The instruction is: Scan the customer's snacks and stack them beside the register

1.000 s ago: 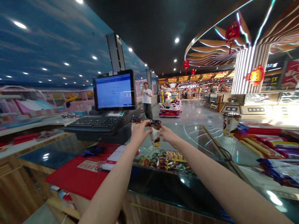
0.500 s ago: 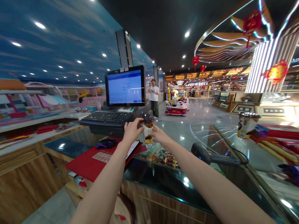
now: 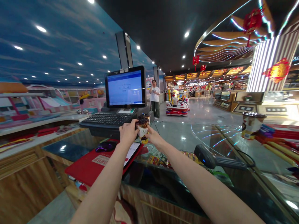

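Note:
A printed paper cup [image 3: 142, 132] with a dark lid is upright on the glass counter, between my two hands. A second dark lid seems to show just behind it, though I cannot tell clearly. My left hand [image 3: 128, 133] grips the cup's left side near the lid, thumb toward me. From the right, my right hand [image 3: 154, 137] has its fingers against the cup's lower wall. Close by my left wrist, a phone [image 3: 132, 152] with a lit screen lies on a red folder [image 3: 85, 170], along with a black mouse [image 3: 105, 146].
A monitor [image 3: 125, 87] and keyboard [image 3: 107, 119] stand at the back left. On the right are a barcode scanner [image 3: 206, 157], another lidded cup [image 3: 252, 125] and red snack packs [image 3: 280, 132]. Packets [image 3: 155, 159] show under the glass. A person [image 3: 154, 98] stands beyond the counter.
Both hands and the cup between them have shifted slightly left. My view has turned a little, so the scanner and the right-hand cup appear farther right.

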Demonstrator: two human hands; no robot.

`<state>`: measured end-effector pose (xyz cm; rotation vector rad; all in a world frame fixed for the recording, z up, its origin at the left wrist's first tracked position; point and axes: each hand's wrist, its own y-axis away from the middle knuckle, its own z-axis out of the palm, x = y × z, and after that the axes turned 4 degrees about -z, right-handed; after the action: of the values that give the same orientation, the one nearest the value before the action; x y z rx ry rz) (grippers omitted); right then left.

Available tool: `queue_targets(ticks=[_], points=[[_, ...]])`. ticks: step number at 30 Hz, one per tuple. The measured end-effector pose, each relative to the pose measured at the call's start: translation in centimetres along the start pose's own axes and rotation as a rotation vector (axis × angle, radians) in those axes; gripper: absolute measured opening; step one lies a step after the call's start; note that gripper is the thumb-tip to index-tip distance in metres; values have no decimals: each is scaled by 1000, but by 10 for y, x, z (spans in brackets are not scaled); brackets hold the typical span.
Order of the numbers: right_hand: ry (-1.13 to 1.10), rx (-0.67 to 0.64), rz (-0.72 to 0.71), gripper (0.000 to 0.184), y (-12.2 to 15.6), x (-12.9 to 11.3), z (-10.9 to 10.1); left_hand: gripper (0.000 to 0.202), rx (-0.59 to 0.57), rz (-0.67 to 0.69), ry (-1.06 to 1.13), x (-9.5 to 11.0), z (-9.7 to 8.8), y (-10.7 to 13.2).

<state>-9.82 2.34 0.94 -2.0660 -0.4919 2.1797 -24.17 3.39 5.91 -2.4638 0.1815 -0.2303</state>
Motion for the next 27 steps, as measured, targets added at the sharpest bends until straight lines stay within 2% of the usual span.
queue_targets(ticks=[4,11,17,22,27], points=[[-19,26,31,80,-3,0,3,44,19,5,-59,2,1,1],[-54,24,46,76,3,-3,7,49,41,3,-152,3,6,4],[-30,52,64,73,12,-2,-7,50,113,7,-171,12,6,5],[7,75,80,75,22,-10,-29,51,149,44,-136,39,-2,10],[59,139,79,67,42,-34,-59,45,127,94,-78,77,-2,16]])
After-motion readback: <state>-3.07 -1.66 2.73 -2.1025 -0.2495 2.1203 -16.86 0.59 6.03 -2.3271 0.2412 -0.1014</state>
